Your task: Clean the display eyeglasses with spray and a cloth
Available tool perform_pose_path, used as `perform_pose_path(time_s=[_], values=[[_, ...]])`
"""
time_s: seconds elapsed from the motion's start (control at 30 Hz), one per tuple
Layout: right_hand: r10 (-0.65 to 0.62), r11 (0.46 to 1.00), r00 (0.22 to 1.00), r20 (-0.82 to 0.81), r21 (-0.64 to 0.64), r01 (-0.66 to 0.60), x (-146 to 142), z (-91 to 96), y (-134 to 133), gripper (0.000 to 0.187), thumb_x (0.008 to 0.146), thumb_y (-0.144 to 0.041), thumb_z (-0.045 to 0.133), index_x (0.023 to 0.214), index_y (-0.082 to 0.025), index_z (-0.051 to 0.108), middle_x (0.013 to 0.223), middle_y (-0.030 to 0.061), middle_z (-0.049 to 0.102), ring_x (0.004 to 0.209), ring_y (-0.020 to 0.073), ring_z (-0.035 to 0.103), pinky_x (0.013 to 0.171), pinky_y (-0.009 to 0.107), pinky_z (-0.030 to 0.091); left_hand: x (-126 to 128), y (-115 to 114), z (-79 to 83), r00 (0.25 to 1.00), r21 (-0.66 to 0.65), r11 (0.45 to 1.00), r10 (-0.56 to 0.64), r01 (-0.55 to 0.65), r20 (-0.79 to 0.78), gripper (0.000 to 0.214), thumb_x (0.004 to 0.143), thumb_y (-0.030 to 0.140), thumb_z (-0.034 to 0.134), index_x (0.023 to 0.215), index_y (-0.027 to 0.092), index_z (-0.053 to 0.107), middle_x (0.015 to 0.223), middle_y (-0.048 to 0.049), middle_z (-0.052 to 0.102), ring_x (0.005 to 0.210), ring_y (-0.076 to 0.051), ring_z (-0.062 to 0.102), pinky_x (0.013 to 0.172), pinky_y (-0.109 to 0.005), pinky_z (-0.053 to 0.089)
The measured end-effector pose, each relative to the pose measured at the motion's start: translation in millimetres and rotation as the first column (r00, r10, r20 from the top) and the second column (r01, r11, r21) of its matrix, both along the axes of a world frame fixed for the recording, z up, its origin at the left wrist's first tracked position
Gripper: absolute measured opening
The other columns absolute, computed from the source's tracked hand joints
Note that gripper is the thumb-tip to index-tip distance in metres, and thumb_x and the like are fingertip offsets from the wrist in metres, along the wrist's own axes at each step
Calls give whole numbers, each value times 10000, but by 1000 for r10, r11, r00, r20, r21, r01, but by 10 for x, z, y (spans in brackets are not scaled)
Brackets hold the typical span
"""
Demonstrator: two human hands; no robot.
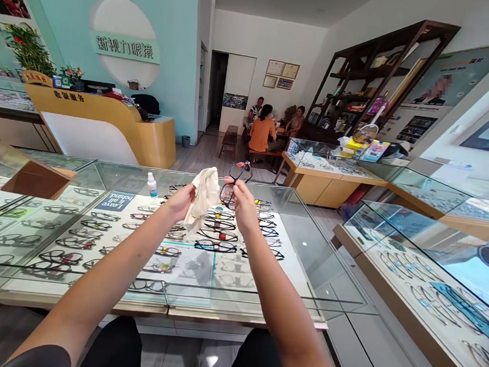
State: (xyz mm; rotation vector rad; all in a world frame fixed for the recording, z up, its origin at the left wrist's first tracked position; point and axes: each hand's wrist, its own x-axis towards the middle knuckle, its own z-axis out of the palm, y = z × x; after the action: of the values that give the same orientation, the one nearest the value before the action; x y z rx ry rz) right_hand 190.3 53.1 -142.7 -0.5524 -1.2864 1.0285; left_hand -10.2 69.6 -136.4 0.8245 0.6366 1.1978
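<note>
My left hand (182, 202) is closed on a cream cloth (204, 197), which hangs down in folds over the glass display case. Just right of it, my right hand (244, 205) pinches a pair of dark-framed eyeglasses (240, 173), held up on edge with the lenses apart from the cloth. Below both hands, rows of eyeglasses (215, 246) lie on the case; some have coloured tags. A small white spray bottle (152, 185) with a blue label stands upright on the glass, left of my left hand.
The glass display case (306, 257) spans the space before my knees. Another case (427, 291) with frames stands to the right. A wooden counter (158, 141) is at the back left. Several people (266, 129) sit around a table at the back. A brown panel (35, 175) juts in at left.
</note>
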Motion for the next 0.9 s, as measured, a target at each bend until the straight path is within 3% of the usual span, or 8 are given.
perform_pose_path(time_s=[0.13, 0.27, 0.43, 0.63, 0.73, 0.9], values=[[13, 1000, 999, -29, -19, -14, -30, 17, -11, 348, 936, -572, 749, 1084, -270, 837, 1419, 67, 748, 1344, 280, 665, 1062, 376, 539, 158, -85, -128, 999, 18, 999, 43, -43, -24, 480, 947, 219, 731, 1416, 118, 746, 1184, -137, 861, 1134, -293, 827, 1049, -382, 645], [76, 992, 995, -61, -91, -81, -64, 51, -52, 388, 900, -616, 781, 1071, -270, 818, 1281, 58, 798, 1103, 237, 695, 910, 336, 540, 147, -195, -180, 999, 115, 993, 3, 3, -50, 514, 880, 287, 875, 1369, 160, 781, 1216, -109, 854, 1179, -298, 806, 1031, -348, 636], [124, 973, 985, -119, -180, -144, -82, 53, -78, 411, 850, -607, 847, 1076, -265, 815, 1002, 23, 771, 858, 171, 604, 773, 290, 493, 92, -247, -184, 994, 124, 988, -79, 89, -82, 524, 899, 342, 887, 1382, 174, 772, 1197, -99, 845, 1123, -279, 804, 924, -317, 635], [137, 975, 986, -93, -162, -151, -96, 73, -123, 416, 861, -619, 842, 1076, -264, 814, 1008, 32, 786, 938, 204, 674, 901, 327, 536, 74, -230, -160, 994, 120, 989, -79, 88, -78, 385, 918, 441, 865, 1156, 143, 819, 1096, -96, 845, 1090, -278, 789, 866, -310, 611], [132, 979, 990, -58, -146, -139, -101, 84, -153, 413, 877, -628, 824, 1073, -264, 814, 1045, 41, 794, 962, 216, 680, 937, 344, 549, 54, -206, -167, 996, 107, 994, -12, 22, -94, 447, 867, 531, 916, 1047, 135, 815, 1017, -96, 843, 1041, -278, 784, 862, -313, 597], [134, 982, 991, -3, -135, -133, -103, 67, -176, 422, 886, -631, 822, 1104, -269, 828, 1120, 48, 803, 1039, 236, 697, 997, 359, 555, 32, -236, -148, 991, 120, 991, -38, 53, -130, 553, 803, 623, 951, 1057, 157, 796, 995, -78, 830, 946, -254, 769, 781, -294, 560]])
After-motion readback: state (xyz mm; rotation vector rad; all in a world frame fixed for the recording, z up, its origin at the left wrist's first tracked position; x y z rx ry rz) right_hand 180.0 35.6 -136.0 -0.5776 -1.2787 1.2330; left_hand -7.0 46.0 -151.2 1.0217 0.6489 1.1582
